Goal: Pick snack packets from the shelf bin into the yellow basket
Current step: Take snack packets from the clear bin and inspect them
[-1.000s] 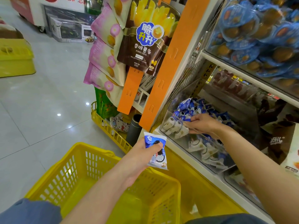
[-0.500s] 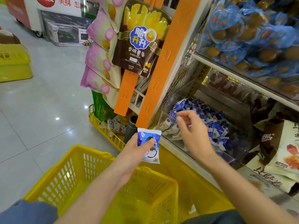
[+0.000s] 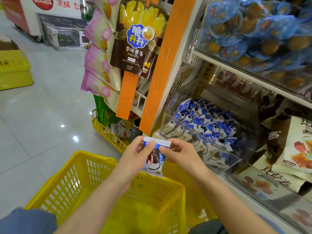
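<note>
Two hands share one snack packet (image 3: 154, 157). Our left hand (image 3: 135, 154) pinches its top left corner between thumb and curled fingers, and our right hand (image 3: 183, 155) pinches the top right edge the same way. The packet hangs upright above the far rim of the yellow basket (image 3: 70, 179), which lies at 6 o'clock from it. Half a second ago the right hand was free, fingers spread, up by the shelf bin (image 3: 199, 134). It has since come across, while the left has kept its grip. The bin, at 2 o'clock, holds blue-and-white packets (image 3: 207, 127). The held packet's print is blurred, perhaps a dark biscuit. Our arms hide the basket's near side.
</note>
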Demonstrator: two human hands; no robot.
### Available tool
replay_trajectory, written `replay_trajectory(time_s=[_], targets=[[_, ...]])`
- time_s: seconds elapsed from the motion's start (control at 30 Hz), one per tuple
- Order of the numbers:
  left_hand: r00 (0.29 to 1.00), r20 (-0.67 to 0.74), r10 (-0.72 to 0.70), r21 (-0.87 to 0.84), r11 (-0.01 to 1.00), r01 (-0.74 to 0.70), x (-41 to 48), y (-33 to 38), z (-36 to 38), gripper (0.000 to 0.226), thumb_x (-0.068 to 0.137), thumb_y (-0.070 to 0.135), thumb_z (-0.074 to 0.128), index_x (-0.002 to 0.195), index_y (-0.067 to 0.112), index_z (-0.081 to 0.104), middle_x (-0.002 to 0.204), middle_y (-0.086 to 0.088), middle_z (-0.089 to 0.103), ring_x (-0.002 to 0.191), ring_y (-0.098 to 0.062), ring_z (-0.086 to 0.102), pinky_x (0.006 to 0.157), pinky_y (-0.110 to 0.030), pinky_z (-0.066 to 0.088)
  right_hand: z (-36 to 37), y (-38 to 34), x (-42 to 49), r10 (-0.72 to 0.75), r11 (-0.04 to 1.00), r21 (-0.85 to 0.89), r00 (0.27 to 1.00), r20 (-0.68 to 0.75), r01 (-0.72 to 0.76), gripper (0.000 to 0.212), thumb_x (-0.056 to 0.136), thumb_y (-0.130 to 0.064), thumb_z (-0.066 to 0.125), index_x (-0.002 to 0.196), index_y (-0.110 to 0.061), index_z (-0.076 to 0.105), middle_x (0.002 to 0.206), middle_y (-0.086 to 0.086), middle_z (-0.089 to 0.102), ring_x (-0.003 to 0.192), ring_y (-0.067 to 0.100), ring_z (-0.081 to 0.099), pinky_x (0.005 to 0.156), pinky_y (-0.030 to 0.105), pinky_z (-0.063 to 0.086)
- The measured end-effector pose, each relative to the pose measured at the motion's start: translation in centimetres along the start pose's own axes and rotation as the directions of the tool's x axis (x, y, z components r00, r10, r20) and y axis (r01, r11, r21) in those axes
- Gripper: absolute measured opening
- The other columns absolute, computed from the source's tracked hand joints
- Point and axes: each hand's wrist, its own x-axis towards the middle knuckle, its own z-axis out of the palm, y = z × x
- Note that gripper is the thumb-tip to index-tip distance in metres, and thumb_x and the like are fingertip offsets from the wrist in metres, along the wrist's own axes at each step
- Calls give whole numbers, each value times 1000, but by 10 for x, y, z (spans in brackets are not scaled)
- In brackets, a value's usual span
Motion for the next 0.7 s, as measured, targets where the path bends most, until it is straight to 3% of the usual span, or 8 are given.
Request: replay_trajectory(time_s=[0.1,0.2,0.27,0.33,0.4,0.57,0.7], targets=[[997,-66,31,23,999,-30,1,2,0,20,95,25,47,95,8,58,88,-11,69,80,-17,68,63,-26,54,5,2,1,-143,985,-102,990,1,142,11,87,-10,61,81,-19,63,76,-1,62,67,6,52,63,24,44],[997,-74,12,36,999,-10,3,0,-2,16,95,24,49,87,14,59,82,-8,69,78,-17,69,56,-23,53,8,7,0,-254,943,-233,966,-45,237,19,87,-20,63,71,-30,59,61,-16,58,57,-2,49,56,13,37],[998,-64,-13,37,999,15,3,-1,-2,18,95,24,50,84,13,59,77,-6,68,72,-15,69,49,-21,51,9,10,-1,-399,837,-430,916,-52,340,12,86,-24,63,75,-27,61,68,-14,57,64,2,51,57,15,38],[998,-49,-42,7,999,42,3,-2,-2,19,94,23,50,80,13,58,69,-3,67,65,-11,68,45,-19,48,9,13,-3,-549,647,-621,836,24,443,8,88,-27,61,82,-21,63,76,-11,54,68,5,48,60,20,43],[997,-38,-62,-21,998,62,2,-2,-2,21,95,24,50,79,14,59,66,-1,67,64,-10,68,46,-20,48,9,14,-3,-596,564,-677,801,64,473,10,89,-29,59,85,-20,63,78,-13,50,68,3,46,59,19,42],[992,-34,-124,-27,992,123,4,-2,-3,25,91,38,53,100,16,61,96,-7,70,89,-19,68,70,-30,55,9,13,1,-517,764,-518,845,-136,384,8,89,-26,59,85,-20,62,79,-10,58,73,5,53,57,19,43],[972,-69,-226,48,972,230,2,-5,-4,33,89,43,54,106,15,52,105,-6,60,89,-17,63,63,-25,56,2,7,2,-385,911,-268,878,-283,313,5,90,-23,57,86,-25,59,81,-7,64,76,10,62,67,37,54]])
